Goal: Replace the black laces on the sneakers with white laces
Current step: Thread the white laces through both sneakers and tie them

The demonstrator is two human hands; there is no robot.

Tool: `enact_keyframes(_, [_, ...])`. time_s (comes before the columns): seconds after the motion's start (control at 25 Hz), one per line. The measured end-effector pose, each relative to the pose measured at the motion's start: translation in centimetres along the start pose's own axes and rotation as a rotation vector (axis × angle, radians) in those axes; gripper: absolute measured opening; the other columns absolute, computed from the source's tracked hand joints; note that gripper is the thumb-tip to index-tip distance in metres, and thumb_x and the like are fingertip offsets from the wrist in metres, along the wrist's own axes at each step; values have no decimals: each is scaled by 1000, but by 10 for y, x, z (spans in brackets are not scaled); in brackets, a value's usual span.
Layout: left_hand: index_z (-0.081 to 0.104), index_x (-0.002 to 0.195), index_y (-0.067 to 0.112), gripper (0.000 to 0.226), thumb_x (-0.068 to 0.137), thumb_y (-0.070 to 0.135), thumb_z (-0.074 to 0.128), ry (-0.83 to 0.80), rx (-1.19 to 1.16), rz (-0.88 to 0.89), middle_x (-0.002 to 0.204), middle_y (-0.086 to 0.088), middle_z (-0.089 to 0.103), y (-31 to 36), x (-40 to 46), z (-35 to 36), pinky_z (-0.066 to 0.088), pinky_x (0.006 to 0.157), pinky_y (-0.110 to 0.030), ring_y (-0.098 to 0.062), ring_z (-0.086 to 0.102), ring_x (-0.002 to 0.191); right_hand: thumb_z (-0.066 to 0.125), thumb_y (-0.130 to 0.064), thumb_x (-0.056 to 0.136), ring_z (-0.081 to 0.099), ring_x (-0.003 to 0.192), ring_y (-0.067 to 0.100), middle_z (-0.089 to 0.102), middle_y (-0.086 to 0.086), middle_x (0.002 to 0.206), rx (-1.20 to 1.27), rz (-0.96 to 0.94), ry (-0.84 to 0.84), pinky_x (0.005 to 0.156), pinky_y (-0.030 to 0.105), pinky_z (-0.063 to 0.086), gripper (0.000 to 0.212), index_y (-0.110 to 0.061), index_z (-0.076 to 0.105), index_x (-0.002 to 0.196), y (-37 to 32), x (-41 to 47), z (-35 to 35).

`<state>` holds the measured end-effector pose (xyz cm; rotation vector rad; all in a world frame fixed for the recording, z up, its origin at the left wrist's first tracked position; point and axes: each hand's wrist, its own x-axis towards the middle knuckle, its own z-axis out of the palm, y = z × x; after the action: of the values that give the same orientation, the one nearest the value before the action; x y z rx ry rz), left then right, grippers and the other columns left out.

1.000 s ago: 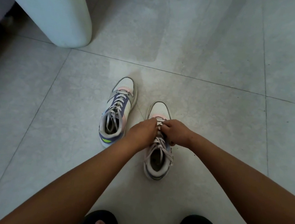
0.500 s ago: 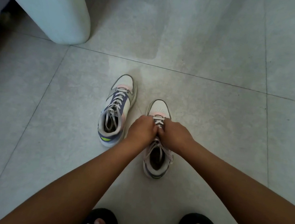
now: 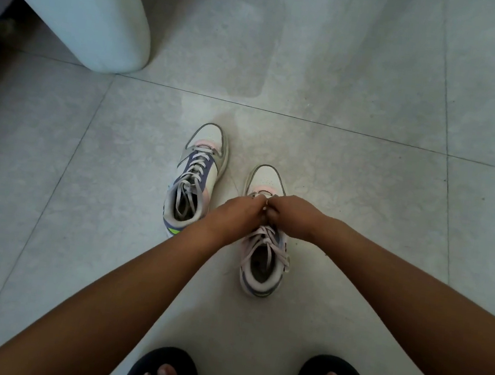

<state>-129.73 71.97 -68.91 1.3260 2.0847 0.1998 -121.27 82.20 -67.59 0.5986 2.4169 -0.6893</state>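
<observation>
Both hands down on the rt sneaker (image 3: 259,250) on the tile floor (image 3: 362,200). Left hand (image 3: 237,214) & right hand (image 3: 294,214) touching, fingers curled, pinching the white lace (image 3: 268,236) near the toe end. Other sneaker (image 3: 196,178) just beside, laced w/ a pale lace, untouched. Black slippers (image 3: 162,369) at bottom edge.

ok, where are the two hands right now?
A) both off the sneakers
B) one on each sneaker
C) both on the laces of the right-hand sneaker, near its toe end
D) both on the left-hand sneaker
C: the left hand and right hand meet over the lower laces of the right-hand sneaker; the left-hand sneaker stands apart, untouched.
</observation>
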Motion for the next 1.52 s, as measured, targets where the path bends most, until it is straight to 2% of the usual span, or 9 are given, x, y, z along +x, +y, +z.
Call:
enact_keyframes(0.24, [53,108,-3,20,96,12,46,131,-281,60,97,-20,62,-10,-16,11,34,69,-26,-32,57,87,48,-13,96,47,69,20,65,21,89,329,-109,264,61,26,27,15,-2,58,93,13,-18,28])
enact_keyframes(0.44, [51,93,9,15,98,22,44,177,-309,-65,88,-9,57,-10,-22,12,32,67,-29,-25,53,83,40,-27,100,48,73,18,55,3,78,416,48,200,58,24,32,25,-12,50,82,12,-24,24])
enact_keyframes(0.56, [44,90,18,23,98,40,41,-15,-203,-203,85,-4,55,-1,-26,7,34,66,-30,-21,50,79,37,-30,100,50,78,20,59,9,86,286,104,78,66,30,34,29,-13,51,81,10,-25,22])
enact_keyframes(0.72, [54,112,11,29,99,31,40,-127,-27,-161,116,-13,60,14,-13,-4,34,73,-28,-28,55,103,33,-26,101,55,92,24,63,12,108,202,71,-48,73,28,35,28,-11,57,97,4,-23,14])
enact_keyframes(0.92, [52,125,6,31,98,11,37,-106,9,-145,129,-15,55,22,-9,-4,38,85,-29,-27,53,114,32,-34,99,57,98,26,61,11,115,1,88,-80,74,29,37,34,-12,56,110,-7,-22,8])
enact_keyframes(1.04, [53,116,2,26,99,13,36,-93,-46,-97,122,-17,58,13,-13,-2,35,78,-28,-29,54,108,33,-36,97,59,96,23,63,7,110,-115,125,-25,70,29,37,37,-13,59,110,-11,-18,11])
enact_keyframes(1.24, [52,112,0,24,97,15,42,-30,-178,10,110,-17,62,-2,-24,5,38,77,-32,-31,57,99,33,-29,98,57,103,27,62,9,115,4,66,5,76,31,40,33,-13,59,111,-9,-16,18])
enact_keyframes(1.36, [51,100,2,13,97,14,45,45,-265,47,89,-7,55,-6,-31,8,26,63,-23,-21,50,79,39,-20,97,55,84,26,62,13,93,245,-4,100,72,34,39,20,-12,54,87,3,-23,26])
enact_keyframes(1.52, [51,92,3,11,96,12,47,145,-384,31,81,-6,51,-9,-40,17,25,62,-23,-21,46,74,46,-14,95,50,70,25,53,4,70,472,-5,270,63,35,35,22,-14,48,73,9,-35,43])
